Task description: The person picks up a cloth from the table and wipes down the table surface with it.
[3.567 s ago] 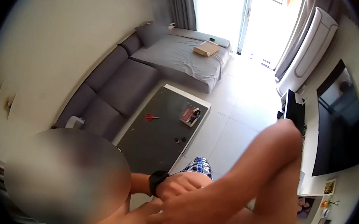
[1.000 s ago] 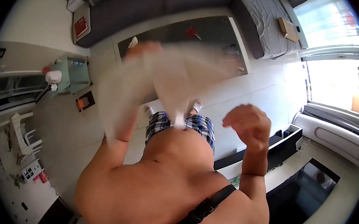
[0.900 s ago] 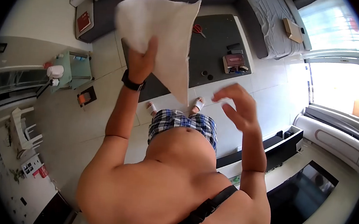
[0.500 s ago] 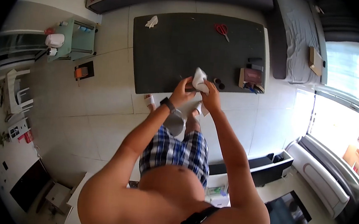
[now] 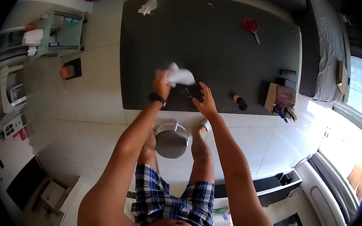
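The left hand [image 5: 162, 84], blurred and with a black band [image 5: 157, 98] at its wrist, has its fingers closed round a crumpled white sheet of soft cloth or paper [image 5: 181, 76]; the sheet is bunched at the hand and spreads toward the right, over the near part of a dark grey rectangular table [image 5: 187, 37]. Whether it touches the tabletop cannot be told. The right hand [image 5: 206, 102] holds nothing, its fingers spread and slightly bent, over the table's near edge and just beside the sheet. Small pale specks [image 5: 187, 91] show on the surface between the hands

Farther right are two small dark round-ended pieces [image 5: 240, 102], side by side, then a tan and dark reddish-brown box [image 5: 285, 95] with pen-like items [image 5: 285, 112] at its near side; a pale mark on the box is too small to read. Two black oblong objects [image 5: 286, 78] lie just beyond it. Toward the far edge are red-handled metal scissors [image 5: 251, 27] and, at the far left, another crumpled white piece [image 5: 147, 6]. Below the table, between the person's legs, stands a round grey-topped object with a pale curved bar [image 5: 171, 143]
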Demonstrator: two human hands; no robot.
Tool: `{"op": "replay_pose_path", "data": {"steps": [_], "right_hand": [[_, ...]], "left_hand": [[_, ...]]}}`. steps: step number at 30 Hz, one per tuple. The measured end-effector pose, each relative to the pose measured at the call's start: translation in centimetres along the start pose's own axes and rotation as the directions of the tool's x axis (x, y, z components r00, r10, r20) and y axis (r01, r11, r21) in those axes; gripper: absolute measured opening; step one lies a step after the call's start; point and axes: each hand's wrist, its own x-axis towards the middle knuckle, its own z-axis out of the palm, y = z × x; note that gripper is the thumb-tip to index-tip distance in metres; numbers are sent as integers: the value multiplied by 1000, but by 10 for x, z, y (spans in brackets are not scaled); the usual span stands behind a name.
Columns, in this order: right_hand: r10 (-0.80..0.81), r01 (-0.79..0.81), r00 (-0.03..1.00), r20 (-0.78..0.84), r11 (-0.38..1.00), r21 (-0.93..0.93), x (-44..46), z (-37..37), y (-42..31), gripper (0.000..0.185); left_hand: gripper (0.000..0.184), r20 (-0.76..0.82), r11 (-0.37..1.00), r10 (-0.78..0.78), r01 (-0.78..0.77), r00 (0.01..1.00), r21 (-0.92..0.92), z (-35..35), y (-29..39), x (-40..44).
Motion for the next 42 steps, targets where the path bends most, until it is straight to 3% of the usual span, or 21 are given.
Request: {"op": "replay_pose_path", "data": {"steps": [3, 5, 6, 7, 8, 11, 15, 16, 19, 20, 21, 22, 23, 25, 27, 29, 30, 33, 34, 39, 42], "right_hand": [[-6, 7, 1000, 12, 1000, -17, 9, -13, -6, 70], [-85, 83, 996, -39, 996, -44, 17, -17, -2, 66], [-81, 80, 996, -37, 996, -43, 21, -19, -1, 66], [-158, 153, 983, -89, 987, -57, 27, -20, -1, 62], [-230, 221, 963, -141, 972, -74, 30, -19, 1, 59], [-250, 246, 944, -216, 968, -49, 37, -15, 0, 52], [-301, 285, 924, -235, 953, -101, 41, -22, -5, 50], [-299, 281, 924, -240, 954, -107, 40, -28, -7, 52], [-271, 263, 934, -233, 963, -64, 38, -39, -15, 52], [-280, 281, 924, -259, 959, -32, 34, -40, -21, 50], [-277, 279, 925, -261, 960, -30, 30, -40, -20, 50], [-274, 284, 932, -238, 959, 9, 27, -38, -16, 49], [-274, 290, 937, -217, 956, 47, 21, -37, -15, 48], [-252, 276, 945, -209, 957, 93, 2, -31, -12, 47], [-185, 209, 965, -185, 970, 122, -24, -29, -19, 46], [-70, 92, 989, -132, 982, 163, -43, -27, -17, 43], [39, -25, 997, -70, 980, 199, -53, -26, -17, 40], [93, -91, 996, 1, 977, 192, -77, -17, 3, 33], [20, -19, 1000, 0, 996, 90, -82, -16, 7, 29], [82, -93, 993, 85, 986, 139, -102, -13, 2, 27], [118, -134, 987, 112, 980, 149, -114, -11, 2, 27]], "left_hand": [[41, -40, 999, -5, 6, 999, 34, 17, -15, 41], [54, 6, 943, 309, -308, 951, 131, 78, -58, 33], [54, 145, 983, 137, -153, 980, 105, 71, -23, 27], [58, 42, 970, 138, -143, 990, 195, 73, 4, 18], [58, 134, 958, 200, -223, 971, 181, 69, 25, 9], [55, 355, 888, 438, -459, 826, -27, 92, 46, -31], [43, 384, 811, 543, -585, 747, -9, 112, 19, -14], [43, 562, 725, 585, -687, 584, -42, 105, 11, 10], [40, 380, 598, 760, -796, 527, -92, 120, -29, 91], [42, 554, 928, 370, -329, 746, -176, 105, -2, 129], [42, 443, 947, 322, -292, 837, -137, 111, 0, 167], [42, 325, 912, 406, -400, 854, -91, 137, -36, 206], [46, 211, 787, 482, -525, 851, 323, 156, -60, 234], [65, 77, 948, 93, -112, 993, 299, 156, -19, 262], [66, 78, 887, 159, -177, 984, 427, 182, -13, 268], [60, 80, 984, 154, -160, 985, 75, 211, 8, 252], [57, 102, 963, 269, -266, 958, -48, 203, 32, 231], [48, 159, 881, 471, -471, 868, -40, 191, 71, 157], [42, 186, 936, 318, -277, 929, -219, 201, 77, 124], [43, 312, 637, 769, -706, 557, -310, 188, 80, -1], [60, 527, 795, 601, -378, 601, -475, 197, 61, 25]]}}
